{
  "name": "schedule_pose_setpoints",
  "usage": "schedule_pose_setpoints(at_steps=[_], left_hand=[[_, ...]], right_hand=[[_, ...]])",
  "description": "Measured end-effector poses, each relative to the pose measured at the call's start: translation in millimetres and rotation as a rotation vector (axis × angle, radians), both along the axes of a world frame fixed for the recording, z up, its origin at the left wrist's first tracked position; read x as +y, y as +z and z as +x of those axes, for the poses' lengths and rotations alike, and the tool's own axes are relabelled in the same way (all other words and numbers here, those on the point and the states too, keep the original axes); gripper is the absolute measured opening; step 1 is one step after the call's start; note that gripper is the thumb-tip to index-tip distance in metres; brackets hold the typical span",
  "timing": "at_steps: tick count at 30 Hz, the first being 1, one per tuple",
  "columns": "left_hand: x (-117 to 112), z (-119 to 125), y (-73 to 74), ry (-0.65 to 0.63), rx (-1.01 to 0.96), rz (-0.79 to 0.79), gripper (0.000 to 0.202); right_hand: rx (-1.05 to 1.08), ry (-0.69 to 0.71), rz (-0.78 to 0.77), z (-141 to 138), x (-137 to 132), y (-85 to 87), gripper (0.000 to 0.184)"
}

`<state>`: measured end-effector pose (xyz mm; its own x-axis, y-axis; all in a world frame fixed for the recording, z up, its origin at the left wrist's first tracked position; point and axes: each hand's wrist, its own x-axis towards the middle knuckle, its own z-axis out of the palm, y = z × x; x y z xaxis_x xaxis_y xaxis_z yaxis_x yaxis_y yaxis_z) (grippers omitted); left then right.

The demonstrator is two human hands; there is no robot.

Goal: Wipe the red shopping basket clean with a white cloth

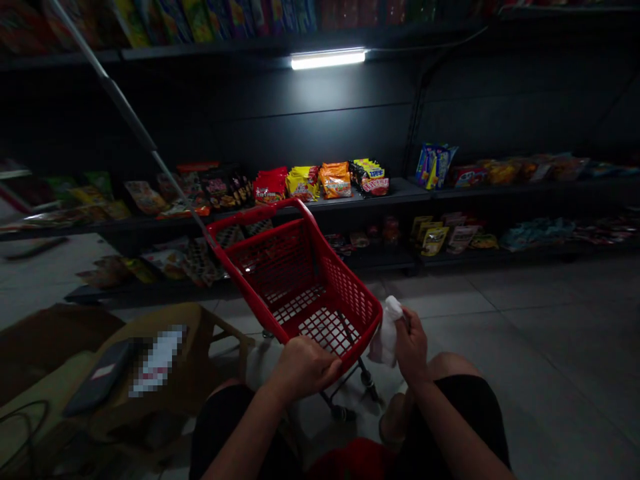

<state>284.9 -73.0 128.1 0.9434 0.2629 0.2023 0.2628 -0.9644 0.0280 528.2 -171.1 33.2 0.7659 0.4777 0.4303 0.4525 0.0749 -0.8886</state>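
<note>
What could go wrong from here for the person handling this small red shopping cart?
The red shopping cart is gripped at its rim by the left hand alone and stands on wheels on a smooth tile floor, so it might tilt or roll away. The white cloth pinched in the right hand could slip and drop. The dark cable beside the brown cardboard might snag a wheel or foot.

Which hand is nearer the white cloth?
Right: the right hand grips the white cloth. The left hand is farther away, across the rim of the red shopping cart.
</note>
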Motion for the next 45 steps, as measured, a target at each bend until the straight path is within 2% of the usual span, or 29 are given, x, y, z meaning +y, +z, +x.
schedule_pose_setpoints(at_steps=[2,4,5,8,11,17,21,27,30,33,34,36,39,42,44,45], left_hand=[[-1,-2,1.0,-0.018,-0.014,-0.02,0.04],[-3,-3,1.9,-0.026,-0.017,-0.032,0.04],[-4,-4,2.2,-0.033,-0.012,-0.037,0.039],[-5,-6,1.6,-0.057,-0.001,-0.04,0.038],[-4,-9,0.1,-0.086,-0.008,-0.037,0.038],[7,-15,2.0,-0.144,0.02,-0.038,0.04],[13,-20,3.6,-0.159,0.022,-0.061,0.041],[25,-42,8.5,-0.141,-0.076,-0.19,0.027],[31,-48,15.0,-0.077,-0.053,-0.218,0.03],[19,-40,17.1,0.074,0.031,-0.222,0.037],[12,-35,15.9,0.113,0.059,-0.231,0.04],[-7,-25,11.0,0.09,0.126,-0.281,0.046],[-27,-17,3.8,0.105,0.182,-0.247,0.049],[-30,-15,4.8,0.101,0.213,-0.232,0.044],[-27,-14,8.9,0.088,0.242,-0.236,0.042],[-25,-13,10.9,0.08,0.25,-0.24,0.042]], right_hand=[[-0.141,0.157,-0.001,-7,-4,11.7,0.027],[-0.276,0.309,-0.032,-2,7,30.5,0.024],[-0.312,0.342,-0.053,4,17,40.1,0.024],[-0.313,0.318,-0.104,26,47,59.9,0.027],[-0.282,0.257,-0.146,33,58,59.3,0.033],[-0.314,0.254,-0.201,2,21,37.0,0.037],[-0.348,0.226,-0.238,-12,-3,39.4,0.04],[-0.434,0.229,-0.289,-34,-37,46.3,0.041],[-0.484,0.266,-0.294,-50,-55,49.6,0.042],[-0.545,0.302,-0.301,-59,-64,55.1,0.04],[-0.563,0.31,-0.305,-57,-63,57.8,0.038],[-0.596,0.326,-0.309,-45,-52,65.2,0.034],[-0.631,0.326,-0.307,-7,-15,81.2,0.03],[-0.623,0.231,-0.299,31,30,95.8,0.029],[-0.595,0.166,-0.288,36,48,98.6,0.028],[-0.582,0.151,-0.284,29,49,96.8,0.027]])
